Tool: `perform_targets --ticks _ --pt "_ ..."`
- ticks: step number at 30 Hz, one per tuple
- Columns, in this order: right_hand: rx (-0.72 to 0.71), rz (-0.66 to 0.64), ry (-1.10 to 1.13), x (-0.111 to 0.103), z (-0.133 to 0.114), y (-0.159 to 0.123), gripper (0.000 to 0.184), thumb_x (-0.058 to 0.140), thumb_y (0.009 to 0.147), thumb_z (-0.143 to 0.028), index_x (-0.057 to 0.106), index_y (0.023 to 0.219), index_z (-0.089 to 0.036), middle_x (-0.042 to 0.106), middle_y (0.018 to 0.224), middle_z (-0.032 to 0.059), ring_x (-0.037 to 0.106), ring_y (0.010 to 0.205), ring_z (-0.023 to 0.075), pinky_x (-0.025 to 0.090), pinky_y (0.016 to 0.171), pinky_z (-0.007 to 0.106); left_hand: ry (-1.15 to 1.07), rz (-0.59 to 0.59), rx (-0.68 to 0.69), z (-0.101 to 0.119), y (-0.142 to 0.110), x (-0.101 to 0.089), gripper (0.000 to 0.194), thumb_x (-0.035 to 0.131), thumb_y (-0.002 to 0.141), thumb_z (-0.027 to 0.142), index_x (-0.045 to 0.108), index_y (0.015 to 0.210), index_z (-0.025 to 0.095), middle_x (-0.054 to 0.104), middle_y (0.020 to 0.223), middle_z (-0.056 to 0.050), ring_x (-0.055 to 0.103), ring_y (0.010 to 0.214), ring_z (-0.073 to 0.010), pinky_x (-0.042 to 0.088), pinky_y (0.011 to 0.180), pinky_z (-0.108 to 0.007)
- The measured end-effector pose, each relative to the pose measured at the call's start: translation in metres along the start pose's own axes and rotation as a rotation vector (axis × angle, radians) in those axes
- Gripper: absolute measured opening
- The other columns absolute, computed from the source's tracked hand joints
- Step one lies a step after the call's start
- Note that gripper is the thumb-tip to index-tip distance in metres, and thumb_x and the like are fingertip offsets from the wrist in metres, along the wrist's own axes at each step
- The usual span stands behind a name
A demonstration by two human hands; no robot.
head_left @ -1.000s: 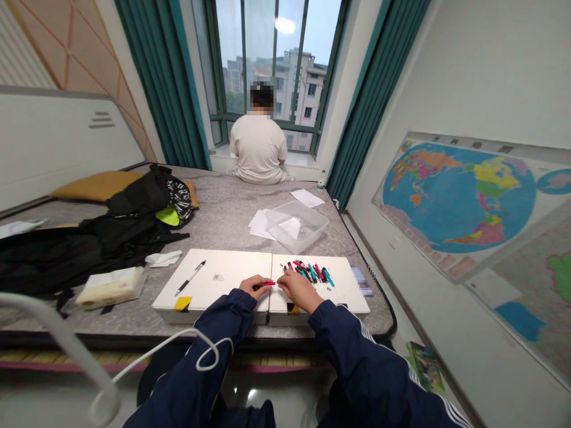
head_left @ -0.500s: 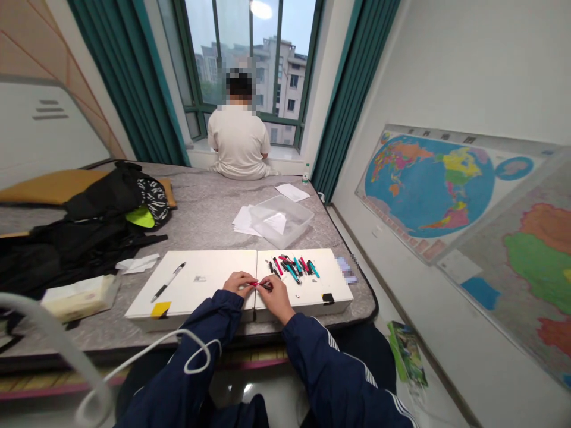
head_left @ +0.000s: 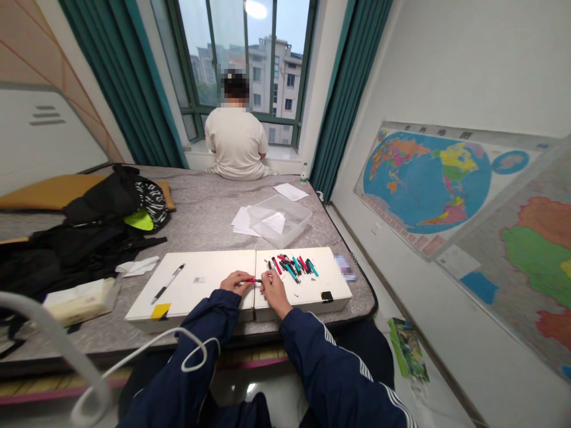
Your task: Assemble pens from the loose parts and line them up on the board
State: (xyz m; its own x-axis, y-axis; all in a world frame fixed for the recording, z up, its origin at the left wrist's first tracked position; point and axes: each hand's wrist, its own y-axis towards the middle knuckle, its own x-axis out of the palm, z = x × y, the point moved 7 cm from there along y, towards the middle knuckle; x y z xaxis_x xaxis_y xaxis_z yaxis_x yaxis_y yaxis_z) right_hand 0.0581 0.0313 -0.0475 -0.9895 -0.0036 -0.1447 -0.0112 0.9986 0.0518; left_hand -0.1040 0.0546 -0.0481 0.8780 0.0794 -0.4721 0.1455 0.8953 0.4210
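One red pen (head_left: 250, 280) lies pinched in the left hand's (head_left: 236, 283) grip above the seam of a white folding board (head_left: 307, 294), lower middle of the frame. Right hand (head_left: 273, 290) fingers gather at its dark end, contact unclear, beside a heap of coloured pens (head_left: 289, 267).

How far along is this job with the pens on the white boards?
Looks early. Done: perhaps just the silver-and-black pen lying alone on the left white board. In hand: a red pen, held by the left hand, with the right hand at its tip. Left: the pile of red, black and teal pens on the right white board.
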Motion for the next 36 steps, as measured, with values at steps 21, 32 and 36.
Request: perform_targets --ticks 21,32,36 --pt "0.042 -0.053 -0.023 -0.002 -0.003 -0.003 0.048 0.045 0.083 -0.057 0.054 0.059 -0.016 0.055 0.043 0.0000 0.045 0.033 0.0078 0.033 0.033 0.017 0.073 0.070 0.037 -0.002 0.000 -0.004 0.011 0.069 0.068 0.031 0.075 0.076 0.028 0.068 0.079 -0.003 0.062 0.078 -0.0190 0.050 0.073 -0.032" --pt "0.033 -0.052 0.136 -0.003 0.003 -0.006 0.028 0.057 0.076 -0.041 0.049 0.093 -0.019 0.060 0.069 -0.0009 0.056 0.051 0.0108 0.042 0.037 0.017 0.046 0.165 -0.007 -0.003 -0.002 -0.011 0.012 0.068 0.069 0.029 0.075 0.079 0.026 0.067 0.081 -0.003 0.062 0.079 -0.0185 0.050 0.064 -0.027" --pt "0.043 -0.025 0.023 -0.003 0.000 -0.007 0.033 0.049 0.082 -0.049 0.050 0.073 -0.017 0.055 0.055 -0.0021 0.048 0.040 0.0081 0.036 0.035 0.016 0.040 0.146 0.049 -0.007 -0.001 -0.010 0.012 0.069 0.069 0.030 0.075 0.078 0.026 0.067 0.081 -0.004 0.062 0.078 -0.0186 0.050 0.068 -0.029"
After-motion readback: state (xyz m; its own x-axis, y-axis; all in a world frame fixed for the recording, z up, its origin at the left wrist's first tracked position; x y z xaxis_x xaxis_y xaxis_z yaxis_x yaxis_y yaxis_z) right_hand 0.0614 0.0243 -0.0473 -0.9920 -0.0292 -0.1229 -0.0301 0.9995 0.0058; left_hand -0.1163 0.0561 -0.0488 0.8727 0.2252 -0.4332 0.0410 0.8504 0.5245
